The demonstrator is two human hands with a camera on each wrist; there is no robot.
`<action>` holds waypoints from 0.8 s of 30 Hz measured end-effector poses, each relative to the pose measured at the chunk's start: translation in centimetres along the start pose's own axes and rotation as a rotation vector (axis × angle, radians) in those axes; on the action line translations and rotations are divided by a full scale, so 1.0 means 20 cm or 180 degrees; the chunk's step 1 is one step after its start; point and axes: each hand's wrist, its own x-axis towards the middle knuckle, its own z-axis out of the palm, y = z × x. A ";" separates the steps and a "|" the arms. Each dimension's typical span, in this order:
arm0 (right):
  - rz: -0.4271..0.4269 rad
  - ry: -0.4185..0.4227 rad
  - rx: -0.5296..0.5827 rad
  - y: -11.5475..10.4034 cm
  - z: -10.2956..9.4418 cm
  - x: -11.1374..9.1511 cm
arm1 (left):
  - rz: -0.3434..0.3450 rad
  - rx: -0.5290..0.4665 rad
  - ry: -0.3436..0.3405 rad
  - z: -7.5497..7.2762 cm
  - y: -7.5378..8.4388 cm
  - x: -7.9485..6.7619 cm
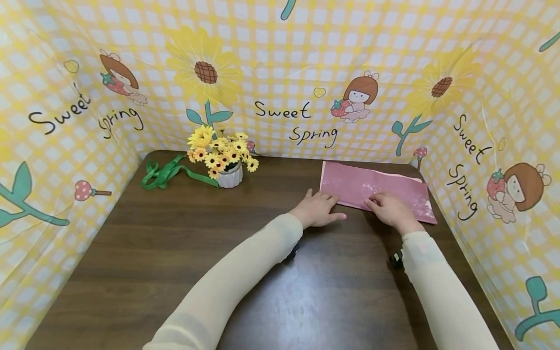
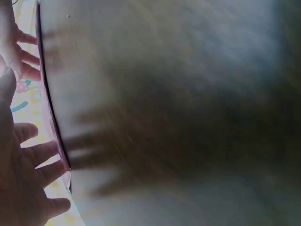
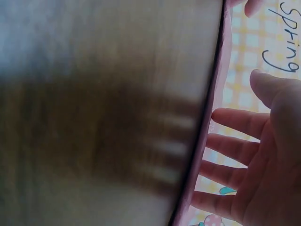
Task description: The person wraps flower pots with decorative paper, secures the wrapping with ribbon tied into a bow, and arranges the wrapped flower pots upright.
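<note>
A flat pink folded sheet [image 1: 350,183] with white speckles lies at the back right of the table, a paler layer showing along its far edge. My left hand [image 1: 318,209] reaches to its near left corner, fingers spread and thumb held apart. At the middle of the same near edge is my right hand [image 1: 392,212]. In the right wrist view, the straight fingers of the right hand [image 3: 254,162] meet the pink edge [image 3: 201,136], with the thumb away from it. The left wrist view shows the left hand [image 2: 28,174] with its fingertips at that edge.
A white pot [image 1: 230,176] of yellow artificial flowers [image 1: 225,154] stands at the back left. Beside it lies a loose green ribbon [image 1: 162,175]. Checked cloth walls [image 1: 280,63] enclose the brown wooden table [image 1: 197,233] at the back and both sides.
</note>
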 end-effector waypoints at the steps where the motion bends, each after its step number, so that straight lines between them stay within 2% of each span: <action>1: -0.0011 0.0004 -0.0016 -0.01 0.00 0.00 | -0.0007 -0.0003 0.0003 0.00 0.00 -0.01; 8: -0.0095 -0.0002 -0.0050 -0.06 0.04 -0.02 | -0.0020 0.0062 0.0012 -0.01 -0.04 -0.07; 15: -0.0357 0.0105 -0.0134 -0.15 0.08 -0.03 | -0.0069 0.0097 0.0028 -0.01 -0.11 -0.16; 24: -0.0639 0.0100 -0.0236 -0.29 0.11 -0.03 | -0.0140 0.0166 0.0020 0.00 -0.19 -0.29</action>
